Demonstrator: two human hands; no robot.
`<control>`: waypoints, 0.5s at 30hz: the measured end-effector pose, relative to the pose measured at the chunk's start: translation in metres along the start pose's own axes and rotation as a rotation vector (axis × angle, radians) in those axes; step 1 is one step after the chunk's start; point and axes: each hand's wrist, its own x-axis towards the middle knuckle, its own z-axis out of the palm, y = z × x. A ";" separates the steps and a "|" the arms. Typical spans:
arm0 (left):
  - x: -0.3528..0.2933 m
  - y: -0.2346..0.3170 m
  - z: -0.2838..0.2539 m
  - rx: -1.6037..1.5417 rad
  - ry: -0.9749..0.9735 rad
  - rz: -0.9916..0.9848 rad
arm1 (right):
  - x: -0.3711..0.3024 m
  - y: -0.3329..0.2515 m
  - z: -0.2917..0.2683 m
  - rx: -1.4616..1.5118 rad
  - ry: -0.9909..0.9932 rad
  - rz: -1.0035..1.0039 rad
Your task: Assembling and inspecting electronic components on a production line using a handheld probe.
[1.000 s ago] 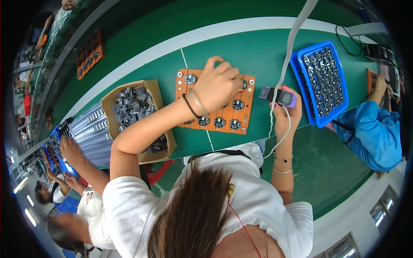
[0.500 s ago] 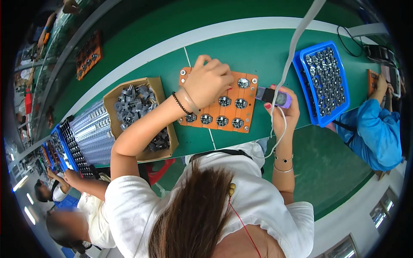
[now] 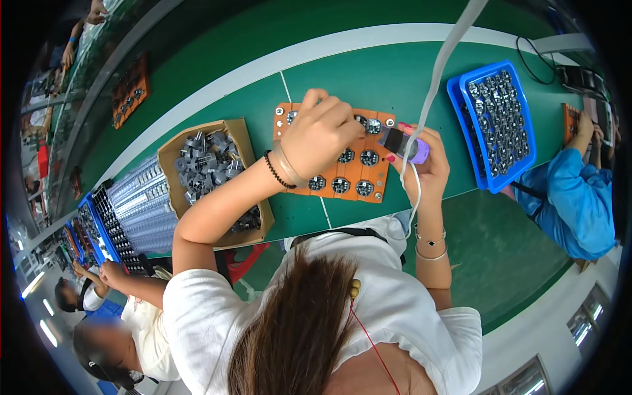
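Note:
My left hand [image 3: 321, 133] is over the orange fixture board [image 3: 378, 176], fingers curled down toward its middle; what they pinch, if anything, is hidden. Round silver-and-black components [image 3: 340, 185] sit in rows on the board, some of them covered by that hand. In my right hand [image 3: 431, 164] is a small purple handheld device [image 3: 416, 152] with a dark front end. Its front end reaches over the board's right edge, close to a component at the upper right. A thin white cord [image 3: 415, 191] hangs by the right hand.
An open cardboard box [image 3: 260, 197] of grey pronged parts stands left of the board, beside clear plastic tubes [image 3: 138, 204]. Stacked blue trays [image 3: 484, 178] of round components lie to the right. A thick pale cable [image 3: 442, 66] crosses above. Co-workers sit on both sides.
My right hand has moved left with the purple device, bringing its front end over the board's edge. My left hand has shifted slightly right and down. The orange board at far left moved slightly left.

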 end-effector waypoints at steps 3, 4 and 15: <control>0.005 0.011 -0.007 -0.034 -0.026 0.053 | 0.002 -0.001 0.001 -0.041 -0.032 -0.046; 0.007 0.014 -0.009 -0.043 -0.005 0.074 | 0.003 -0.002 0.001 -0.072 -0.053 -0.088; 0.001 0.013 -0.017 -0.092 0.009 0.036 | -0.006 -0.001 0.000 0.042 0.035 0.036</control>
